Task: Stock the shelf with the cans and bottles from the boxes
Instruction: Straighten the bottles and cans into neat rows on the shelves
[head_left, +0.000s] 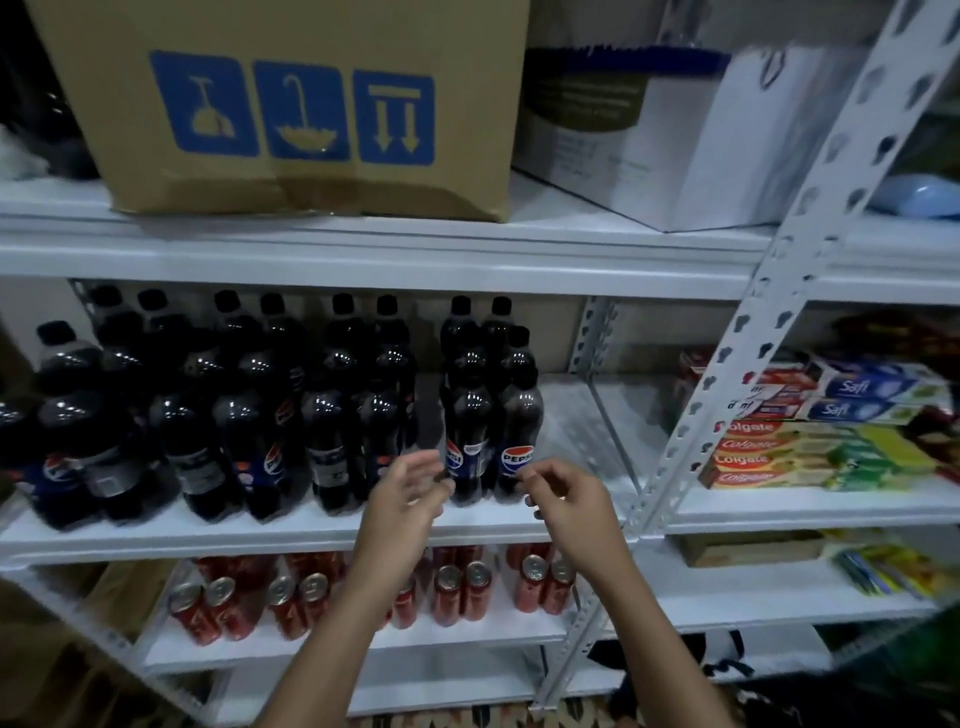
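Note:
Several dark Pepsi bottles (470, 426) stand in rows on the white middle shelf (291, 525). Red soda cans (460, 592) stand in pairs on the shelf below. My left hand (410, 491) hovers just in front of the rightmost front bottles, fingers relaxed and holding nothing. My right hand (563, 499) is beside it, in front of the rightmost Pepsi bottle (519, 441), fingers loosely curled and empty. Neither hand grips a bottle.
A brown cardboard box (291, 104) with blue handling symbols sits on the top shelf, next to a white box (675, 145). A perforated white upright (748, 332) divides the shelving. Toothpaste cartons (810, 452) fill the right bay. Bare shelf lies right of the bottles.

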